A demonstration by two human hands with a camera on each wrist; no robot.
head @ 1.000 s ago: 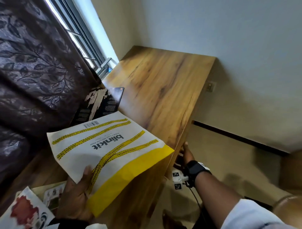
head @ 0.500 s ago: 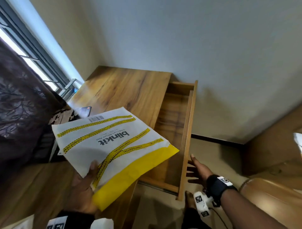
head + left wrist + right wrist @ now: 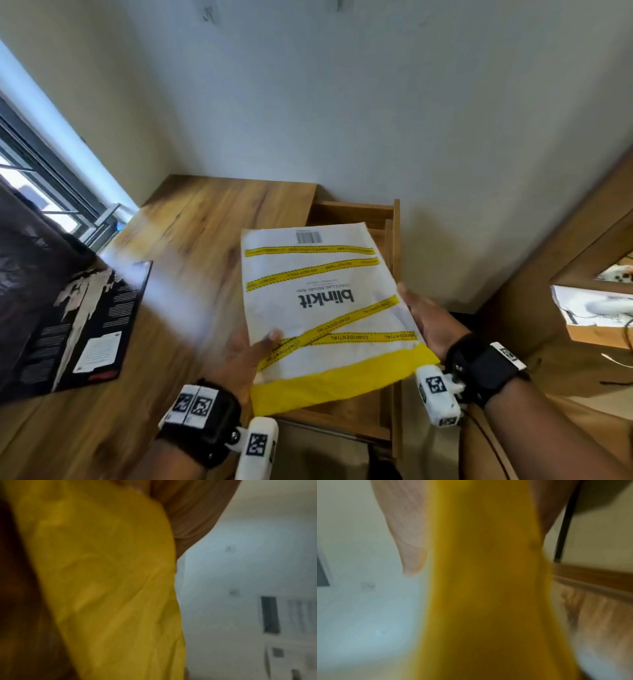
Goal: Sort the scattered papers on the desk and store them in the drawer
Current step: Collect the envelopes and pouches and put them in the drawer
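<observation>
A person's left hand (image 3: 245, 356) gripped the near left edge of a white-and-yellow envelope (image 3: 325, 308), thumb (image 3: 270, 337) pressed on top across a yellow tape stripe and the other fingers hidden underneath. The right hand (image 3: 428, 322) held the envelope's right edge, one fingertip showing above it and the rest tucked beneath; how tightly those fingers curled could not be told from the head view. Both wrists wore black bands (image 3: 205, 428) with white marker blocks (image 3: 436, 394). The envelope, printed "blinkit" in black and crossed by yellow bands reading "CONFIDENTIAL", was held in the air, tilted, its yellow flap nearest the person and its barcode end farthest away. It hung over the open wooden drawer (image 3: 394, 246), which stood pulled out at the right end of the wooden desk (image 3: 191, 260). Both wrist views were blurred and filled mostly by the envelope's yellow surface (image 3: 111, 581) (image 3: 488, 588), with a finger visible beside it in the right wrist view. To the left on the desk lay a dark printed booklet (image 3: 92, 329), well apart from the envelope. Beyond it stood a dark patterned curtain (image 3: 30, 260) and a window (image 3: 44, 192), and a pale wall (image 3: 376, 102) rose behind the desk.
</observation>
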